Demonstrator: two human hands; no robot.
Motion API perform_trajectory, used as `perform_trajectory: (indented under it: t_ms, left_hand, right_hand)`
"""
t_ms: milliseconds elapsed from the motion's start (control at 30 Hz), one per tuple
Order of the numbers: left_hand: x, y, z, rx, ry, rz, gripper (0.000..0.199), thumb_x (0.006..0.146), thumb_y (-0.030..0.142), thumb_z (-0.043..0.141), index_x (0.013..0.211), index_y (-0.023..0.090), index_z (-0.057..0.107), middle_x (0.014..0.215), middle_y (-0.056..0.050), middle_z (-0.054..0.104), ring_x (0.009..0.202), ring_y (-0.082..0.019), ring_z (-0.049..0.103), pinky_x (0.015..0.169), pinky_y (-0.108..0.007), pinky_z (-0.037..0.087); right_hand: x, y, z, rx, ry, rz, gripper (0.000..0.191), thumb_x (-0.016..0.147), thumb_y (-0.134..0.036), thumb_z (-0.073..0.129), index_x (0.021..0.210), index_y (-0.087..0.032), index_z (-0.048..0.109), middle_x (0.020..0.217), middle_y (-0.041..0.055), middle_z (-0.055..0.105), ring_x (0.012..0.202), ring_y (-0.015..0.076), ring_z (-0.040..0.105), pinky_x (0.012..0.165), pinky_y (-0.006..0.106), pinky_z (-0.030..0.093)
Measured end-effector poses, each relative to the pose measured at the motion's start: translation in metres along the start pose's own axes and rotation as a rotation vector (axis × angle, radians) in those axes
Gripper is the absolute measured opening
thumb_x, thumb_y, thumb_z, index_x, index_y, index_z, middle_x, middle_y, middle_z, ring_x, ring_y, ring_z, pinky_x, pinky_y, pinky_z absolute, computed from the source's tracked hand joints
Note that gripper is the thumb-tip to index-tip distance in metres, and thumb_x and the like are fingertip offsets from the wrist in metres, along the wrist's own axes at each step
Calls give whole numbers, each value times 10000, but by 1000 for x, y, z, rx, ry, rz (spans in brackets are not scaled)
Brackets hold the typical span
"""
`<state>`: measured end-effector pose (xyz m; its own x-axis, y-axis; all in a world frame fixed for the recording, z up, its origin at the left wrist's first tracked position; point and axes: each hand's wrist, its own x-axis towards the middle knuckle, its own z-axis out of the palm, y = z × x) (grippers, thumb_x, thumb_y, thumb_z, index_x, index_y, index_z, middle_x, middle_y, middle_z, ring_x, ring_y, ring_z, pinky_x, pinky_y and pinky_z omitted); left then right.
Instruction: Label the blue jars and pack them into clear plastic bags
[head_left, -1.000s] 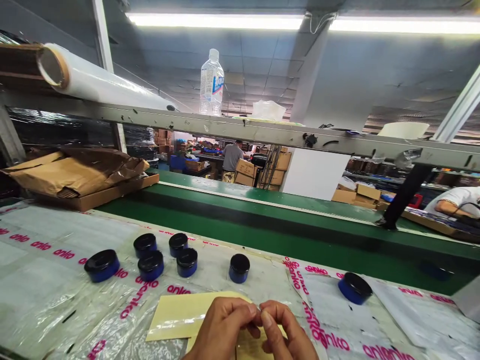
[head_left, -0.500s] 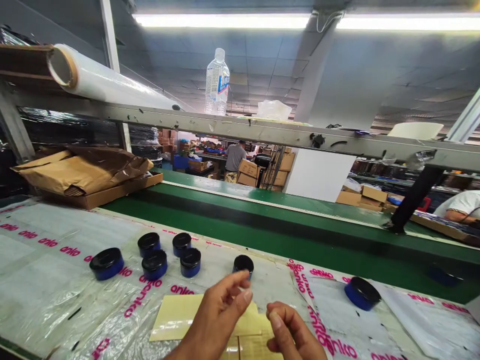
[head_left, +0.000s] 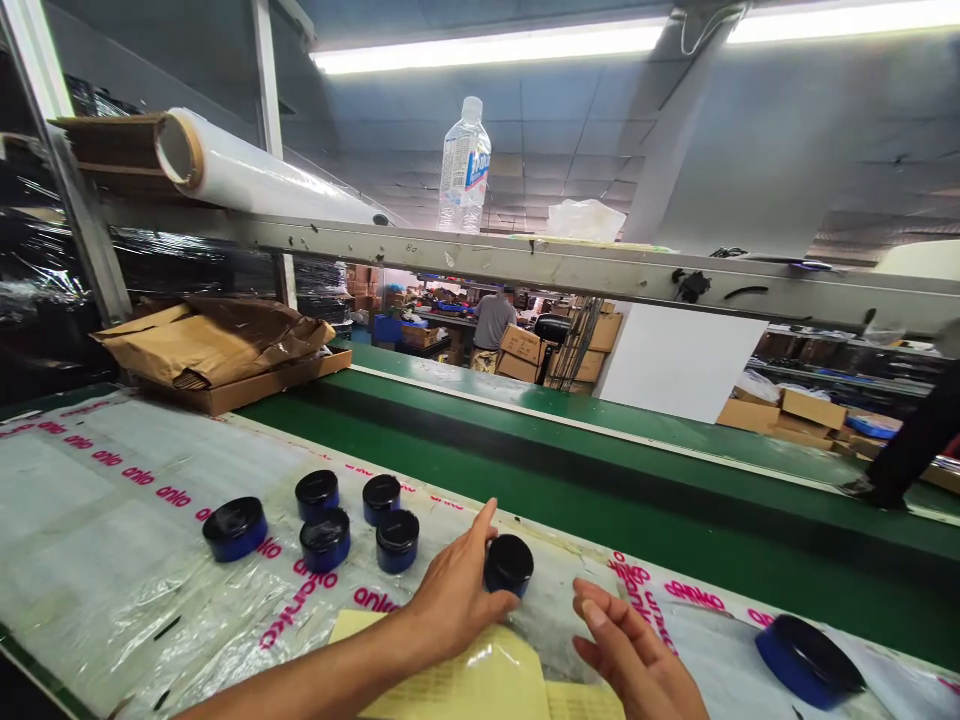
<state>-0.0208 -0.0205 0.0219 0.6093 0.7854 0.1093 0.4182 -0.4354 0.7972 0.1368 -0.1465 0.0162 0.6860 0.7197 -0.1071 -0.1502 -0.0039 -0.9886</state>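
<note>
My left hand point(head_left: 461, 590) reaches around the left side of a round blue container with a black top point(head_left: 510, 563). Its thumb lies at the container's near edge and the forefinger points up past the far side; I cannot tell how firmly they touch. To the right, my right hand point(head_left: 630, 645) hovers with curled fingers, thumb tip against the forefinger. Anything between those fingertips is too small to make out. Below both hands lie yellow sheets point(head_left: 480, 685), partly covered by the left forearm.
Several similar containers point(head_left: 325, 540) stand at left, and another point(head_left: 810, 660) at right. Beyond the plastic-covered table point(head_left: 112, 560) runs a green conveyor belt point(head_left: 450, 440). A shelf rail point(head_left: 570, 262) crosses above, carrying a bottle point(head_left: 465, 170) and a film roll point(head_left: 262, 170). A person point(head_left: 495, 322) is farther back.
My left hand has moved from above the yellow sheets to the nearby container. My right hand keeps its pinched shape. The view has shifted, so the right-hand container appears lower and farther right.
</note>
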Motion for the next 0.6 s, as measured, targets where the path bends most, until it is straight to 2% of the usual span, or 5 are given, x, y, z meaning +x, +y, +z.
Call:
perform_trajectory:
  t_ms: [100, 233, 333, 467, 600]
  left_hand:
    - [8, 1, 2, 4, -10, -22, 1103, 666, 248, 799, 1609, 183, 228, 1461, -167, 563, 1330, -371, 531, 1127, -490, 387]
    - [14, -4, 0, -49, -116, 125, 1078, 672, 109, 684, 1621, 203, 181, 1587, -128, 424, 1453, -295, 406, 1204, -429, 304]
    - [19, -7, -4, -40, -162, 138, 1036, 656, 63, 636, 1605, 212, 249, 1557, -115, 468, 1417, -282, 457, 1183, -414, 341]
    - [23, -4, 2, 63, -70, 137, 981, 650, 224, 820, 1539, 224, 405, 1390, -115, 611, 1271, -327, 566, 1100, -449, 429]
    - [24, -1, 12, 93, -47, 152, 1023, 610, 332, 899, 1517, 216, 439, 1394, -136, 597, 1263, -354, 558, 1099, -480, 422]
  right_hand:
    - [11, -3, 0, -64, -38, -27, 587, 604, -710, 807, 930, -224, 771, 1114, 57, 769, 1070, 308, 648, 887, 367, 545]
    - [19, -4, 1, -80, -79, -31, 544, 625, -685, 806, 904, -220, 761, 1129, 66, 764, 1085, 304, 638, 873, 367, 544]
    - [19, 0, 5, -58, -94, -17, 552, 609, -678, 816, 899, -212, 764, 1083, 76, 768, 1068, 305, 647, 833, 365, 562]
    - [19, 5, 12, -41, -104, -27, 553, 607, -675, 814, 904, -210, 770, 1054, 71, 768, 994, 282, 661, 765, 330, 562]
    - [20, 9, 11, -41, -100, -36, 545, 599, -657, 823, 901, -206, 780, 949, 52, 768, 889, 246, 661, 712, 297, 549]
